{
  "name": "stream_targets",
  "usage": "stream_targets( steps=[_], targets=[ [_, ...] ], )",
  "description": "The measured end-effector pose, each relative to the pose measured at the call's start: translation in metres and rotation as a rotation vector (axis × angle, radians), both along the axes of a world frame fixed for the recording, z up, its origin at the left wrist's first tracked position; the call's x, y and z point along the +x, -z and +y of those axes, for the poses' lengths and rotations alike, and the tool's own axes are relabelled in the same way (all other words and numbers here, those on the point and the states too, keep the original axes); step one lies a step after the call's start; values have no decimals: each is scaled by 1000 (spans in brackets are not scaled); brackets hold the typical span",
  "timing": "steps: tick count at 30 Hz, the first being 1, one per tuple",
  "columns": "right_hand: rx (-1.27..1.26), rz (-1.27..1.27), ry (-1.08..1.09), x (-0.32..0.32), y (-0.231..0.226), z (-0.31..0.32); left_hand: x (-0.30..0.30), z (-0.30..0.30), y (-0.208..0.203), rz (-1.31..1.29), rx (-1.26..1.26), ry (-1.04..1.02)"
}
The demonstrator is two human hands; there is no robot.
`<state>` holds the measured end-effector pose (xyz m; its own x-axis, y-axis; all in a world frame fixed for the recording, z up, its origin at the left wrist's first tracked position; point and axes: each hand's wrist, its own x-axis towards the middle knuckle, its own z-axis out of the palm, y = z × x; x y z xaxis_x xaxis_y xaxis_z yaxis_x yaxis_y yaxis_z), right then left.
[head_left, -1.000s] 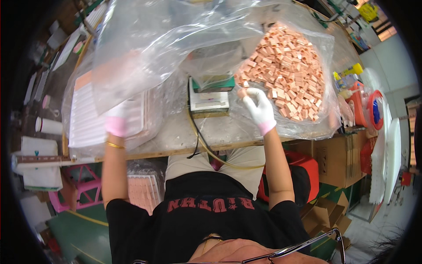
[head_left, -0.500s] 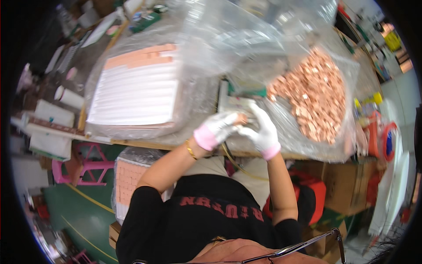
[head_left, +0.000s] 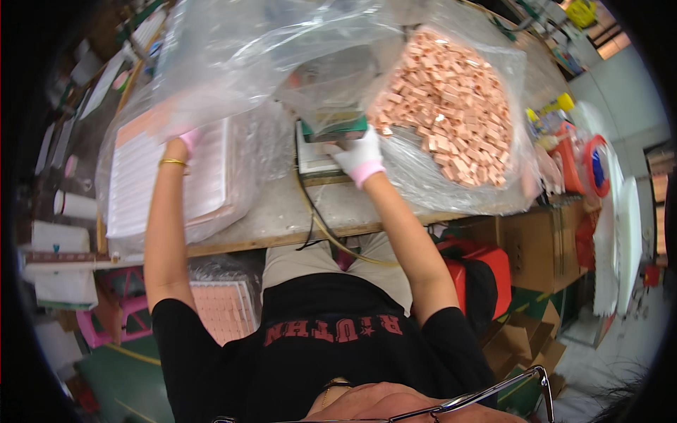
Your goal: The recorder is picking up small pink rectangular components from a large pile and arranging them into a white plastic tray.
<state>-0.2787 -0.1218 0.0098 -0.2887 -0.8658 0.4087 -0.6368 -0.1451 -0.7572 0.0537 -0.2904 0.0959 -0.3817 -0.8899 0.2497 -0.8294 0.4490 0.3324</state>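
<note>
Clear plastic sheeting is spreading across the far side of the bench, looking limp, slick and apt to cling; its far edge is running out of view. At left, a white ridged tray is lying on more film, probably light and somewhat flexible, best held by its rim, with peach pieces showing along its far end. At right, the heap of peach pieces is sitting on plastic; each block is looking light, stiff and smooth, likely slippery to gloves and best pinched across two flat sides. In the middle, a small bench device is standing, partly hidden by film and by the right hand, whose fingers are reaching to its near side beside the green block; whether they are gripping a piece I cannot tell. The left hand is blurring beneath film over the tray, its grip impossible to make out.
</note>
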Motion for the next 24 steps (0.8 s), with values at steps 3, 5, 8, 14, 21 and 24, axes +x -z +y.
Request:
stream_targets(
  steps=[3, 5, 8, 14, 21, 24],
  targets=[
    [8, 220, 16, 14, -36, 19, 26, -41, 29, -64, -25, 39],
    [102, 279, 8, -15, -31, 23, 35, -46, 49, -142, -52, 50],
    [199, 392, 246, -68, -20, 21, 80, -70, 70, -275, -90, 19],
    [610, 587, 429, -116, -21, -6, -12, 34, -18, -107, -362, -107],
    [620, 462, 352, -113, -22, 5, -82, 196, -45, 799, 33, 201],
    [617, 460, 331, -115, -16, 17, -98, 215, -18, 814, 394, 245]
  ],
)
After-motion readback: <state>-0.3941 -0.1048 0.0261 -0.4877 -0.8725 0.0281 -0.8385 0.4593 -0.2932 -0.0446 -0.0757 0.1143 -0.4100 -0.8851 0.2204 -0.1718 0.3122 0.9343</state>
